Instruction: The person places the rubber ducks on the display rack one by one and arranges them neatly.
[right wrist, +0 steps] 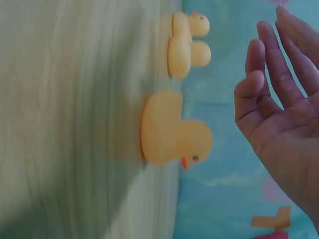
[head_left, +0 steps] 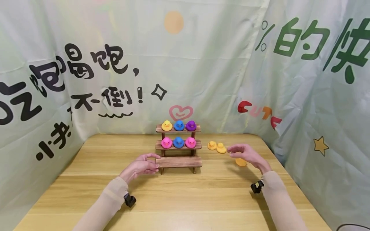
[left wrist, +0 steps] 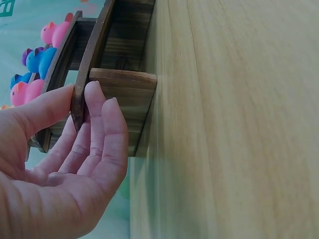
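At the left end of the lowest board of a three-step wooden display stand (head_left: 180, 162), my left hand (head_left: 141, 166) pinches the edge, thumb on top and fingers beneath. Yellow, blue (head_left: 179, 125) and purple rubber ducks stand on the top step; two pink ducks with a blue duck (head_left: 178, 142) between them fill the middle step. The lowest step bears no duck. My right hand (head_left: 245, 152) hovers, fingers loosely bent and holding nothing, over a yellow duck (right wrist: 162, 129) on the table. It partly hides that duck in the head view.
Two more yellow ducks (head_left: 221, 148) sit close together on the wooden table (head_left: 185, 199), right of the stand. A printed cloth (head_left: 202, 80) hangs behind the table and along both sides. Each wrist wears a small black camera (head_left: 130, 200).
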{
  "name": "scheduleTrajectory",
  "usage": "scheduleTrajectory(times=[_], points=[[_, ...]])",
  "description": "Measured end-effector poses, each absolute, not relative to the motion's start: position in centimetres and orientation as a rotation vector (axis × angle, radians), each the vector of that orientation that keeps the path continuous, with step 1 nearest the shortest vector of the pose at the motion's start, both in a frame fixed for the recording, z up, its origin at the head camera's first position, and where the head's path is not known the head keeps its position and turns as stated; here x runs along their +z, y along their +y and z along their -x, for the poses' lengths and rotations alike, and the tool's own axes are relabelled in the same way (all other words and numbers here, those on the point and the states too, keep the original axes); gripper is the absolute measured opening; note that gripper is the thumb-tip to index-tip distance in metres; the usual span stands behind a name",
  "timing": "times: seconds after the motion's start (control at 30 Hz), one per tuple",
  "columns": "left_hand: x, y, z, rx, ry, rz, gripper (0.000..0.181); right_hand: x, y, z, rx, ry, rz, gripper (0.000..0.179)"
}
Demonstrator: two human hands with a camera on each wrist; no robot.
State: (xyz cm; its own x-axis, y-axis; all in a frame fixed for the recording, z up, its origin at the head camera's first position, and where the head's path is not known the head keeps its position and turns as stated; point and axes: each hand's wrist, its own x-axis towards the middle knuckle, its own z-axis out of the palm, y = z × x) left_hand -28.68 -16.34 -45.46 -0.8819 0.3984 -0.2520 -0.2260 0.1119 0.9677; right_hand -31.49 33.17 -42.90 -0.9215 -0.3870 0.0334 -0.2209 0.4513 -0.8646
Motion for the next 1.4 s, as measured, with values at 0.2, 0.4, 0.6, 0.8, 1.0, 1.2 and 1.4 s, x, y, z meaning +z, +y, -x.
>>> scheduleTrajectory(times=[0.2,0.4,0.6,0.8,1.0,1.2,1.4], points=[[-45.5,-16.4,28.5,1.825,1.94,-0.174,0.057,-42.6,34.9,31.4,-1.36,2.637,0.527,0.036],[-45.3,-16.3,28.4,1.824,1.946,-0.173,0.057,-42.7,36.5,31.2,-1.274,2.661,0.559,0.036],[-45.3,-16.3,28.4,1.826,1.944,-0.169,0.056,-43.4,37.5,31.4,-1.223,2.637,0.539,0.038],[-45.3,-16.3,28.4,1.826,1.947,-0.168,0.056,-44.2,38.1,31.6,-1.267,2.563,0.5,0.04],[-45.4,-16.3,28.4,1.829,1.953,-0.174,0.054,-44.8,38.4,31.8,-1.267,2.51,0.557,0.039],[-45.5,-16.3,28.5,1.832,1.948,-0.183,0.054,-45.1,38.5,31.7,-1.257,2.491,0.617,0.039],[-45.8,-16.3,28.6,1.838,1.94,-0.192,0.052,-45.2,38.2,31.6,-1.232,2.5,0.632,0.041]])
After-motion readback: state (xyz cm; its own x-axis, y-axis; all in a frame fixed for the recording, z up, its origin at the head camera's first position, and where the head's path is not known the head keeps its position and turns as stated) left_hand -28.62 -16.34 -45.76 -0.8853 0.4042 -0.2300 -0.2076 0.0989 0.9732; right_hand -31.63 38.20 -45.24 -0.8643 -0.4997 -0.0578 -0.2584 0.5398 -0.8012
